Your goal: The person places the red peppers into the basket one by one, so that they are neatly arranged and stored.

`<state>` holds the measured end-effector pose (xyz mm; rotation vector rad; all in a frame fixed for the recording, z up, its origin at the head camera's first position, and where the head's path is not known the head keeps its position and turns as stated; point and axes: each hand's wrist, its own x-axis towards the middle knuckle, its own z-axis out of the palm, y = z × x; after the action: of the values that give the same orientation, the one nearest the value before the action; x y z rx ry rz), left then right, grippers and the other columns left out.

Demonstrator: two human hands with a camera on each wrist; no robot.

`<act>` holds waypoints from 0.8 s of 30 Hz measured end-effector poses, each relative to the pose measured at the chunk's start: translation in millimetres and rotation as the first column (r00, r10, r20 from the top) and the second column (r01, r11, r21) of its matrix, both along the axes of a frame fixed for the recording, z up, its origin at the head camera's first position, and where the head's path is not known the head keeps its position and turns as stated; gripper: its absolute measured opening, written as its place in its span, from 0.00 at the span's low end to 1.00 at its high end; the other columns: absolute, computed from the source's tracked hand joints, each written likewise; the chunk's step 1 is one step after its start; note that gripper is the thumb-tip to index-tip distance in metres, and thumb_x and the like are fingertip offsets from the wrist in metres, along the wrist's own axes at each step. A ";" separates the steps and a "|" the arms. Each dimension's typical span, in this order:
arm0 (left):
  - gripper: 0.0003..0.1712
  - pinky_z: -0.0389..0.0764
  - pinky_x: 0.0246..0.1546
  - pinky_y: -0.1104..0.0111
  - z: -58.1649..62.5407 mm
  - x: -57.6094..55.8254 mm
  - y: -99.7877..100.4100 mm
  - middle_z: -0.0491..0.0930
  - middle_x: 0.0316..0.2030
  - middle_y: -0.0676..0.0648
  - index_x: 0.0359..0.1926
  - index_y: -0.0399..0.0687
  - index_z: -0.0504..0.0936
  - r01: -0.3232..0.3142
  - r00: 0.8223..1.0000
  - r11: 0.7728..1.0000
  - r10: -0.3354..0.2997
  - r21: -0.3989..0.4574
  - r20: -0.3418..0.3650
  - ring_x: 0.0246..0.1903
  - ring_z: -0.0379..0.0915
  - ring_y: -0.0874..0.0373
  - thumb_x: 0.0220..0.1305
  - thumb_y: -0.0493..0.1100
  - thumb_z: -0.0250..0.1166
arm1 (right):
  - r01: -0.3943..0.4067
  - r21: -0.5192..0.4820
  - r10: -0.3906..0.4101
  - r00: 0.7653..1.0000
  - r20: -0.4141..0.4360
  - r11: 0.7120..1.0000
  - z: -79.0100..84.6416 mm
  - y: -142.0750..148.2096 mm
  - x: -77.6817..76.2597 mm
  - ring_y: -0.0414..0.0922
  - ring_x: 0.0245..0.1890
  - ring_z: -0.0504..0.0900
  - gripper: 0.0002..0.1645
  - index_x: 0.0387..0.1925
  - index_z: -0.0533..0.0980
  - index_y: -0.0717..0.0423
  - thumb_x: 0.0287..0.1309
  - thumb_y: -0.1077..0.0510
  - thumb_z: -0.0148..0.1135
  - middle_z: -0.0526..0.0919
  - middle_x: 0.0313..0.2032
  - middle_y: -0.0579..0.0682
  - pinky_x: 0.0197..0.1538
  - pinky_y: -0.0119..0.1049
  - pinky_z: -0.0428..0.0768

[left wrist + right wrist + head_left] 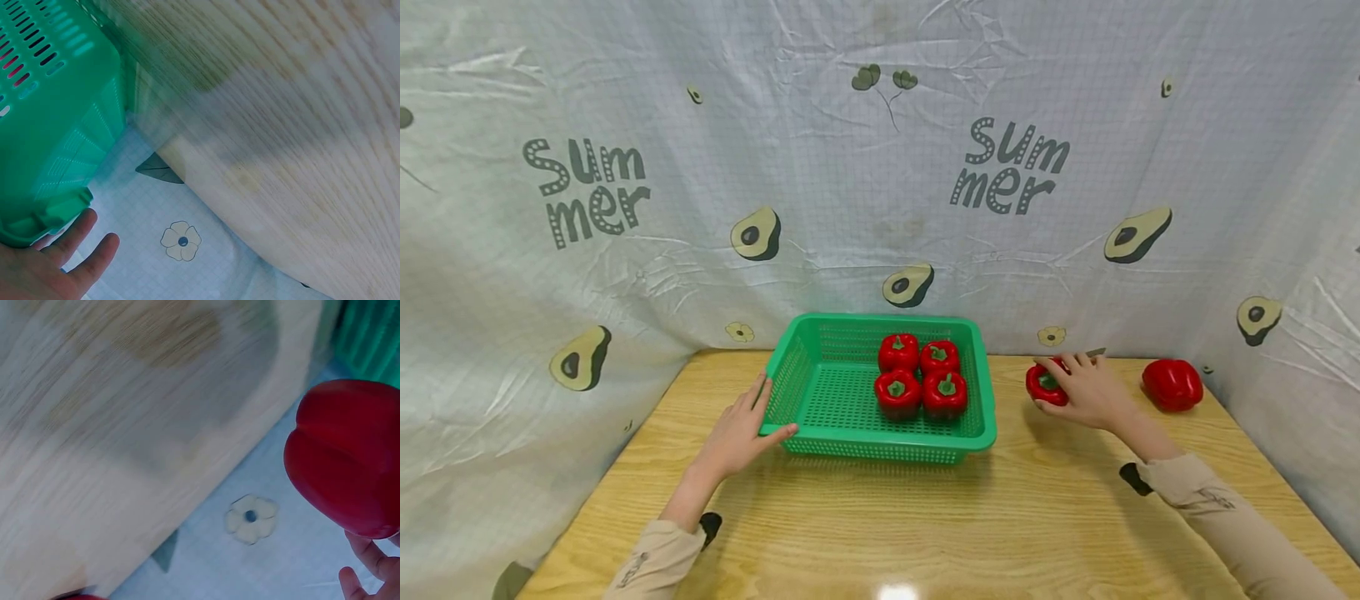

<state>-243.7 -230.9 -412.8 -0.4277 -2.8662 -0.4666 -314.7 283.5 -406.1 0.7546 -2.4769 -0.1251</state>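
My right hand (1090,390) holds a red bell pepper (1046,383) by its top, to the right of the green plastic basket (880,443). In the right wrist view that bell pepper (350,456) shows large and above the table, with fingertips against its side. My left hand (737,432) rests on the basket's front left corner, thumb toward the front rim and fingers spread along the left side. The left wrist view shows straight fingers (94,262) beside the rim. Several red bell peppers (898,395) stand stem up in the basket's right half.
Another red bell pepper (1172,385) lies on its side at the table's far right. The wooden table (880,525) ends at a hanging white cloth (820,167) printed with avocados and lettering, which also runs along both sides.
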 end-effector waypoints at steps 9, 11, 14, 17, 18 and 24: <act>0.51 0.61 0.54 0.43 0.6 -1.5 -0.1 0.44 0.68 0.34 0.67 0.31 0.46 0.003 1.000 1.000 -0.003 0.003 0.005 0.62 0.52 0.33 0.57 0.64 0.52 | -0.081 -0.063 0.078 0.996 -0.046 0.995 14.8 -19.6 8.9 0.56 0.38 0.72 0.40 0.53 0.69 0.54 0.38 0.39 0.65 0.75 0.40 0.59 0.36 0.49 0.65; 0.51 0.61 0.55 0.43 0.6 -1.4 -0.3 0.44 0.68 0.33 0.67 0.31 0.46 0.002 1.000 1.000 -0.002 0.000 0.009 0.62 0.51 0.33 0.58 0.64 0.52 | -0.090 -0.074 0.087 0.995 -0.046 0.993 19.4 -24.9 11.8 0.56 0.39 0.71 0.40 0.54 0.68 0.54 0.39 0.39 0.64 0.75 0.41 0.59 0.38 0.51 0.65; 0.51 0.60 0.55 0.42 0.5 -1.3 -0.7 0.44 0.67 0.33 0.67 0.31 0.46 0.000 1.000 1.000 0.000 -0.002 0.011 0.62 0.50 0.33 0.58 0.65 0.52 | -0.114 -0.084 0.110 0.993 -0.049 0.990 27.6 -33.5 15.1 0.57 0.40 0.70 0.40 0.55 0.68 0.54 0.39 0.39 0.64 0.75 0.42 0.60 0.40 0.52 0.64; 0.51 0.60 0.55 0.42 0.5 -1.4 -0.8 0.44 0.68 0.33 0.67 0.31 0.46 -0.001 1.000 1.000 0.002 -0.003 0.011 0.62 0.50 0.33 0.58 0.65 0.52 | -0.153 -0.090 0.148 0.987 -0.065 0.984 35.6 -41.9 16.6 0.56 0.40 0.70 0.40 0.55 0.67 0.54 0.41 0.38 0.62 0.74 0.42 0.58 0.41 0.52 0.63; 0.51 0.60 0.55 0.43 0.3 -1.5 -0.9 0.44 0.68 0.34 0.67 0.31 0.46 -0.001 1.000 1.000 0.001 -0.004 0.014 0.62 0.50 0.33 0.58 0.65 0.52 | -0.167 -0.090 0.161 0.984 -0.075 0.982 38.2 -44.5 17.0 0.56 0.40 0.70 0.40 0.55 0.67 0.54 0.43 0.36 0.59 0.74 0.42 0.58 0.41 0.52 0.63; 0.52 0.59 0.55 0.42 0.1 -1.5 -0.8 0.43 0.68 0.34 0.67 0.32 0.46 0.000 1.000 1.000 0.000 -0.003 0.021 0.62 0.50 0.33 0.57 0.65 0.51 | -0.230 -0.088 0.217 0.967 -0.134 0.969 54.0 -61.2 17.4 0.52 0.38 0.70 0.40 0.53 0.69 0.55 0.49 0.30 0.51 0.75 0.40 0.56 0.41 0.52 0.64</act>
<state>-245.3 -231.7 -412.7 -0.4261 -2.8878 -0.4692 -297.4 222.3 -352.1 0.9463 -2.2457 0.0383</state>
